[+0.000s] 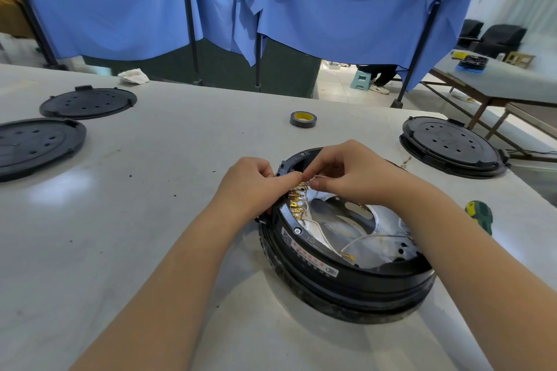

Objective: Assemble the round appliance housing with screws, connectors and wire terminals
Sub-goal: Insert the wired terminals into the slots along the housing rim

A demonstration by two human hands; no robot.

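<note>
The round black housing (pixel 346 283) lies on the white table, its shiny metal inside facing up. A row of brass terminals (pixel 297 200) runs along its left inner rim, and white wires (pixel 361 239) cross the metal plate to a loose brass terminal (pixel 349 256). My left hand (pixel 253 182) pinches a brass terminal at the top of the row. Just to its right, my right hand (pixel 346 173) pinches a thin white wire, fingertips almost touching the left hand's.
Two black round covers (pixel 87 102) (pixel 36 144) lie at the far left, another black cover (pixel 452 146) at the right. A roll of dark tape (pixel 303 119) sits behind the housing. A green-handled screwdriver (pixel 479 215) lies at the right. Blue curtains hang beyond the table.
</note>
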